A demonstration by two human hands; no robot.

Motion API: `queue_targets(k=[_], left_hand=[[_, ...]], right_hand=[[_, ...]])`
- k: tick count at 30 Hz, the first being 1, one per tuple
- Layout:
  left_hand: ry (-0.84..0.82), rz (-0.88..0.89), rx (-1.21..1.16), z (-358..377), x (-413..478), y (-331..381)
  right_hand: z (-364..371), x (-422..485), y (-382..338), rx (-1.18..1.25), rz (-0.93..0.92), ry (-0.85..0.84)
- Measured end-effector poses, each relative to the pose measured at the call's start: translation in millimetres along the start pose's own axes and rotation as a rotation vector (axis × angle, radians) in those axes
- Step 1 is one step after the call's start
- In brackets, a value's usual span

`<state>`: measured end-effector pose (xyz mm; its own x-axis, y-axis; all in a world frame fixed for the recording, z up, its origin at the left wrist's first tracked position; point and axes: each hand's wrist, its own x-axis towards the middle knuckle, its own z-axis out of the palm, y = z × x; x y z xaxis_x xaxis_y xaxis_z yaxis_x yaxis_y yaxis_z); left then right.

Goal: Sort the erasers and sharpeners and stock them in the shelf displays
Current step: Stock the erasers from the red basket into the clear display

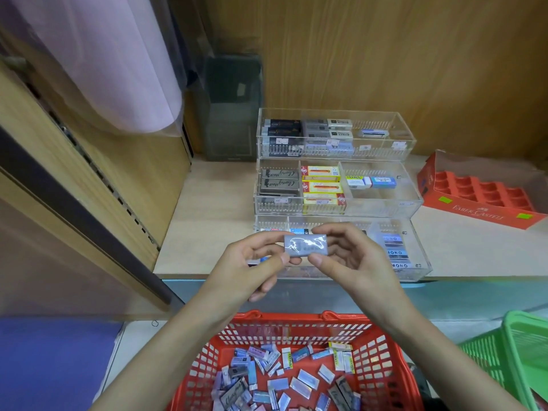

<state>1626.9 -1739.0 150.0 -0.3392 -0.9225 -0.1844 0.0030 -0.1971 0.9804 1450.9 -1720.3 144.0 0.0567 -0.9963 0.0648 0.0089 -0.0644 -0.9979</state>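
Head view: left hand (252, 262) and right hand (350, 259) both pinch one wrapped eraser (306, 245); red basket (382, 345) below.

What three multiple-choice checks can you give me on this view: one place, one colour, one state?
1. Where do the loose erasers lie?
A) in the red basket
B) in a blue bin
C) on the shelf board

2. What colour is the Faber-Castell tray?
A) blue
B) red
C) yellow

3. How is the grey eraser held?
A) by one hand alone
B) between both hands
C) not held, it lies in a display

Answers:
1 A: they litter the red basket's floor.
2 B: its moulded cells and walls are red.
3 B: the left hand and the right hand each pinch one end.
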Motion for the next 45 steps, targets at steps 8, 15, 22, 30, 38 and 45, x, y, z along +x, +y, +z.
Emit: queue_targets(k=[8,15,22,30,38,45], left_hand=[[0.047,-0.015,0.063,4,2,-2],[0.084,0.031,0.015,14,11,-2],[0.082,0.004,0.114,21,17,-4],[0.069,0.104,0.171,40,36,14],[0.215,0.199,0.091,55,88,57],[0.178,0.239,0.211,53,132,77]], right_hand=[[-2,0,0,-0.023,-0.014,0.008],[3,5,2,0.377,0.223,0.138],[-7,5,0,0.260,0.263,0.220],[-20,16,-17,0.188,0.133,0.231],[-60,61,-41,0.077,-0.009,0.175],[-101,117,-47,-0.586,-0.274,0.011]])
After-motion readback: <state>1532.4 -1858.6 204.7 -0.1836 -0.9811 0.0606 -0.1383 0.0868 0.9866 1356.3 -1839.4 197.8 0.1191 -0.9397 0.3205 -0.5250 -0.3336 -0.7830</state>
